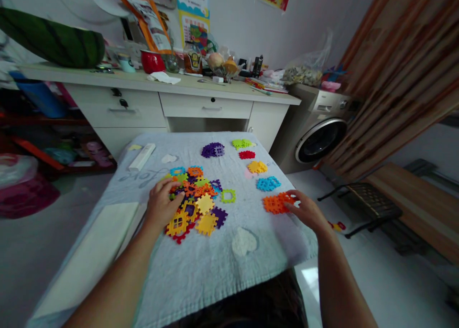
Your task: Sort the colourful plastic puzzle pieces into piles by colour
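Observation:
My left hand (pixel 165 201) rests at the left side of a mixed pile of plastic interlocking tiles (pixel 204 203), its thumb apart from the curved fingers; part of what lies under it is hidden. Orange, yellow, purple, green, blue and red pieces overlap in that pile. On the right, my right hand (pixel 304 208) has its thumb and fingers closed at the edge of an orange interlocking tile (pixel 289 200), which lies against a group of orange tiles (pixel 274 203). Beyond it sit sorted groups: blue tiles (pixel 268 183), yellow tiles (pixel 257 167), red tiles (pixel 247 154), light green tiles (pixel 241 144) and purple tiles (pixel 213 149).
A pale blue cloth (pixel 215 270) covers the table. A white box-shaped object (pixel 142 157) lies at its back left. Behind stands a cluttered counter (pixel 201 86) with a watermelon (pixel 53 38). A washing machine (pixel 319 122) and a bench (pixel 423 208) are on the right.

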`<state>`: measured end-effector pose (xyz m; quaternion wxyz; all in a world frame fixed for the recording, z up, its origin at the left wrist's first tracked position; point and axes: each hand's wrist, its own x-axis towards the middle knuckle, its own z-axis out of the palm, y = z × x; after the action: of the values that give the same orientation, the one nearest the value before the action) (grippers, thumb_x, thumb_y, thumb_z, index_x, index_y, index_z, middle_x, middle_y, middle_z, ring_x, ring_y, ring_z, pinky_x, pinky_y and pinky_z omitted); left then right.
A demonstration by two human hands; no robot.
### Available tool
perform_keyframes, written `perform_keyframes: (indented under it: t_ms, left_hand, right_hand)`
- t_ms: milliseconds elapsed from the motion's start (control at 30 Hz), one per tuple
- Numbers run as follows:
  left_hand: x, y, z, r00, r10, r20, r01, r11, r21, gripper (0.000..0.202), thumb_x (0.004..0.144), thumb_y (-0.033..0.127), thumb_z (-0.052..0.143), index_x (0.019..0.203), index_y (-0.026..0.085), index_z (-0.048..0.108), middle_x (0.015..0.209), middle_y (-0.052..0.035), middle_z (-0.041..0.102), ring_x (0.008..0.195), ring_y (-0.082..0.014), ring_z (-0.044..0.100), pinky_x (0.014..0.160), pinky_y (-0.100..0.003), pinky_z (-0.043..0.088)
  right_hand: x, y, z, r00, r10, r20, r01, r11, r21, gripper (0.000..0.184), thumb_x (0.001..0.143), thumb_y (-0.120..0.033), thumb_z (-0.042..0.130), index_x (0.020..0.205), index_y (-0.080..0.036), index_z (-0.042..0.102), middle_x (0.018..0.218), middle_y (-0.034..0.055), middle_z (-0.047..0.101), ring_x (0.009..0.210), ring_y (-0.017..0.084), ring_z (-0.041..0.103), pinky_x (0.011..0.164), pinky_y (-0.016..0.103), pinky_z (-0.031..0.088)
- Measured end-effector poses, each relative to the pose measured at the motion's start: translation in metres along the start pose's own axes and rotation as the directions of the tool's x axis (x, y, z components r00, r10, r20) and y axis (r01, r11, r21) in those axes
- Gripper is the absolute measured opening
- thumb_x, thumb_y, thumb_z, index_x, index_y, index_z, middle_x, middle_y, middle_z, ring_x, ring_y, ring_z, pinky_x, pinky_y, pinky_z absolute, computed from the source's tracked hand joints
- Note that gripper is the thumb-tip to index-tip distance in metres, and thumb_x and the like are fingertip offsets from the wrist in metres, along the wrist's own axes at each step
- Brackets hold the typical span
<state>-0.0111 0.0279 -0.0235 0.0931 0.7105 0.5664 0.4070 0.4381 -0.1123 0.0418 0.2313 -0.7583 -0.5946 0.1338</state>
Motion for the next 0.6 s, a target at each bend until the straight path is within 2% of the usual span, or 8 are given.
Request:
perform_keyframes:
  t_ms: [167,233,333,467,600]
  left_hand:
    - [0.001,-0.003,0.001,1.0,0.024,-0.006,-0.025,1.0,-0.02,0.029,0.079,0.041,0.057,0.099,0.023,0.066,0.118,-0.0082,0.055,0.118,-0.028,0.052,0.109,-0.048,0.038]
    - [0.001,-0.003,0.001,1.0,0.029,-0.001,-0.029,0.999,-0.022,0.03,0.079,0.042,0.057,0.099,0.022,0.066,0.118,-0.0085,0.055,0.118,-0.028,0.052,0.108,-0.048,0.039]
    - [0.002,-0.002,0.0,1.0,0.025,0.002,-0.024,0.999,-0.023,0.03,0.079,0.042,0.056,0.1,0.022,0.066,0.119,-0.0089,0.056,0.117,-0.0283,0.052,0.108,-0.049,0.039]
    - [0.001,0.003,-0.002,1.0,0.004,0.001,-0.004,0.999,-0.034,0.029,0.078,0.041,0.056,0.098,0.022,0.066,0.119,-0.0089,0.056,0.118,-0.0282,0.052,0.108,-0.048,0.038]
    - [0.001,0.007,-0.002,1.0,-0.015,0.003,0.015,0.999,-0.029,0.03,0.078,0.043,0.056,0.098,0.023,0.066,0.12,-0.0089,0.056,0.12,-0.0285,0.051,0.108,-0.048,0.037]
  right_hand:
    - [-0.002,-0.001,-0.002,0.996,0.01,-0.083,-0.007,0.999,0.044,0.04,0.083,-0.043,0.059,0.115,-0.019,0.061,0.107,0.0114,0.069,0.098,0.024,0.066,0.082,0.038,0.052]
    - [0.001,-0.012,-0.002,0.992,-0.006,-0.128,0.013,0.998,0.055,0.038,0.084,-0.041,0.057,0.114,-0.018,0.062,0.107,0.0119,0.069,0.097,0.024,0.066,0.081,0.038,0.052]
    - [0.008,-0.043,0.007,0.987,-0.083,-0.14,0.094,0.993,0.072,0.033,0.084,-0.036,0.056,0.111,-0.018,0.062,0.106,0.0112,0.069,0.094,0.023,0.066,0.084,0.039,0.051]
    - [0.019,-0.095,0.038,0.959,-0.282,0.04,0.278,0.957,0.083,0.034,0.083,-0.024,0.056,0.116,-0.018,0.061,0.115,0.0103,0.067,0.105,0.022,0.062,0.094,0.039,0.048]
    - [0.032,-0.131,0.075,0.872,-0.417,0.256,0.424,0.905,0.03,0.051,0.077,-0.014,0.058,0.127,-0.014,0.056,0.129,0.0128,0.06,0.119,0.024,0.054,0.105,0.039,0.039]
